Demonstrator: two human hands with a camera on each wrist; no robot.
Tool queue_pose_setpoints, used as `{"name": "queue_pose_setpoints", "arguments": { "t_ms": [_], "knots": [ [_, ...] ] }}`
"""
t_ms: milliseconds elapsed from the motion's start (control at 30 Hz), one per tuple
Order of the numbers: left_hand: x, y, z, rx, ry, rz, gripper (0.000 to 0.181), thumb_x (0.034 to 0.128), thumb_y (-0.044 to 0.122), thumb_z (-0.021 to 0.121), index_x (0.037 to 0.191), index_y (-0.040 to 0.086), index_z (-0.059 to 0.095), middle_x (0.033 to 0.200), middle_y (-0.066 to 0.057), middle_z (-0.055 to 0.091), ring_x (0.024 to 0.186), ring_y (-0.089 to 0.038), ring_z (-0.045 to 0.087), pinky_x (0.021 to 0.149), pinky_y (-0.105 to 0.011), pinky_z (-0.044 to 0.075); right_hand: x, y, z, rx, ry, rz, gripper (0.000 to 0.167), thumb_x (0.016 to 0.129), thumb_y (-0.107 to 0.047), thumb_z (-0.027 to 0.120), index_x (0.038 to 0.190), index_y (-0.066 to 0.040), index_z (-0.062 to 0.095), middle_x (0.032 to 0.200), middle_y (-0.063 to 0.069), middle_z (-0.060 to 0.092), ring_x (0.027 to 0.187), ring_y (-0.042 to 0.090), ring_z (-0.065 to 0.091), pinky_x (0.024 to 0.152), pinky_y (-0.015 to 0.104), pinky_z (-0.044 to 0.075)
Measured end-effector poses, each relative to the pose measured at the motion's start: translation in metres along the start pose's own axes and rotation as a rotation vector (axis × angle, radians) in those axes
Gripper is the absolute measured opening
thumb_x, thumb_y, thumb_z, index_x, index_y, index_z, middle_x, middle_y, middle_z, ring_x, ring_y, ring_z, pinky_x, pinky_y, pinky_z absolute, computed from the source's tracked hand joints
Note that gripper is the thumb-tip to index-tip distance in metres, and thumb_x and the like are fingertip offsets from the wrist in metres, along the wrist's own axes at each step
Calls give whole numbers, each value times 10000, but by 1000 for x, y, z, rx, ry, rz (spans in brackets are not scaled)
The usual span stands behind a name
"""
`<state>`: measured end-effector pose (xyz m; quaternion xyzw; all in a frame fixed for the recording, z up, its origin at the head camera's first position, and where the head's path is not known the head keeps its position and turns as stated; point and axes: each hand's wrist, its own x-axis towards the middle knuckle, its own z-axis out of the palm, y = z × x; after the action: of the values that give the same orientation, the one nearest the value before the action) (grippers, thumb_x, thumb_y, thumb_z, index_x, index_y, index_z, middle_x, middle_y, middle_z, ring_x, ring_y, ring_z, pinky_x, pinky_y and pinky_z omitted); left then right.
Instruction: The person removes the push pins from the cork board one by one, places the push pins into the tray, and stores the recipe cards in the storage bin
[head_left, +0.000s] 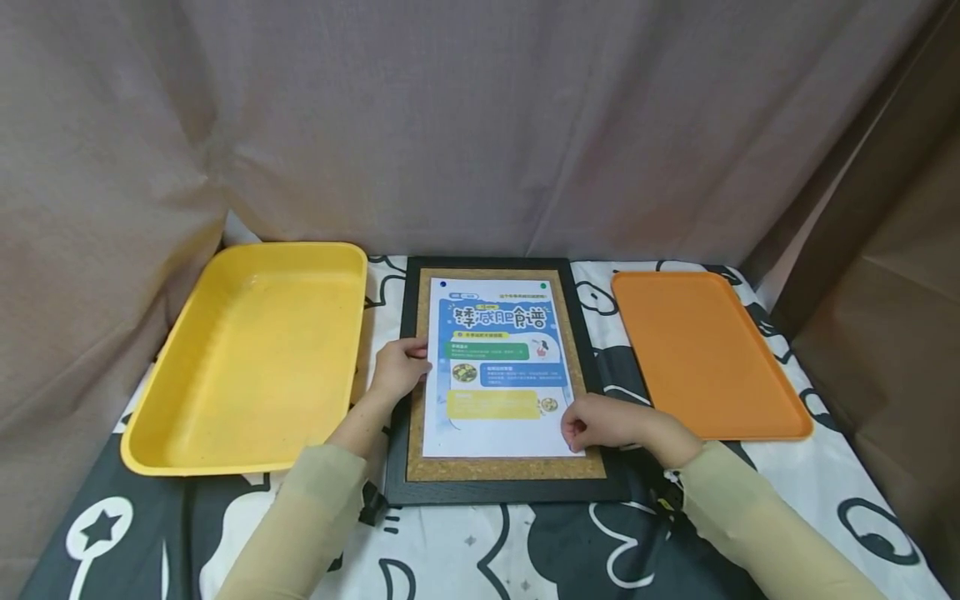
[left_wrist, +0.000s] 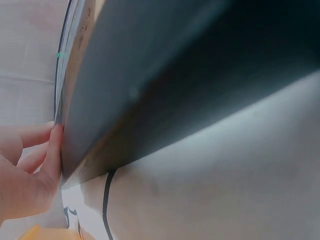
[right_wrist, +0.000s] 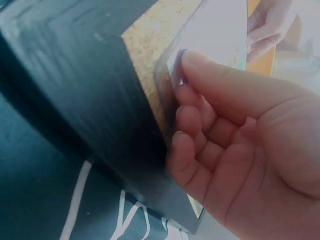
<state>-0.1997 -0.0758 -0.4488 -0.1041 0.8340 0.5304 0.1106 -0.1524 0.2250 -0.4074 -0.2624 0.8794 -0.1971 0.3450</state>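
A printed paper poster [head_left: 498, 433] lies upright on a cork board [head_left: 495, 469] with a black frame. A dark blue pushpin [head_left: 443, 284] sits at its top left corner and a green pushpin [head_left: 543, 286] at its top right. My left hand [head_left: 399, 367] pinches the poster's left edge, about halfway down. At the lower right corner, my right hand [head_left: 600, 421] holds the paper between thumb and curled fingers. In the right wrist view that corner stands slightly off the cork, under the thumb [right_wrist: 200, 65]. The right fingertips are partly hidden behind the paper.
To the left lies a deep yellow tray [head_left: 247, 367]; a flat orange tray [head_left: 705, 358] lies to the right. A patterned black-and-white cloth [head_left: 450, 550] covers the table. Behind it hangs a grey-brown curtain [head_left: 480, 125].
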Motion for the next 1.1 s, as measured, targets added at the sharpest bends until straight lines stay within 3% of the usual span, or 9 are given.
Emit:
{"name": "queue_pose_setpoints", "arguments": {
  "t_ms": [267, 733, 1100],
  "knots": [
    [1, -2, 1, 7, 3, 5, 436, 851, -9, 596, 1282, 47, 563, 1037, -123, 609, 874, -198, 607, 704, -251, 560, 4, 5, -3, 11, -68, -25, 125, 829, -60, 648, 708, -91, 639, 580, -69, 450, 558, 61, 444, 541, 180, 352],
    [0, -2, 1, 9, 6, 7, 425, 858, -4, 587, 1280, 41, 561, 1034, -119, 606, 859, -193, 605, 701, -244, 557, 8, 0, -8, -23, -135, 22, 145, 837, -78, 660, 700, -101, 618, 593, -57, 458, 586, 77, 456, 565, 195, 366],
    [-1, -2, 2, 8, 5, 11, 425, 865, 0, 582, 1288, 41, 554, 1037, -121, 604, 875, -205, 610, 720, -262, 559, 7, -21, -15, -82, -245, 64, 162, 827, -33, 639, 673, -72, 611, 615, -46, 504, 601, 88, 464, 583, 203, 375]
  ]
}}
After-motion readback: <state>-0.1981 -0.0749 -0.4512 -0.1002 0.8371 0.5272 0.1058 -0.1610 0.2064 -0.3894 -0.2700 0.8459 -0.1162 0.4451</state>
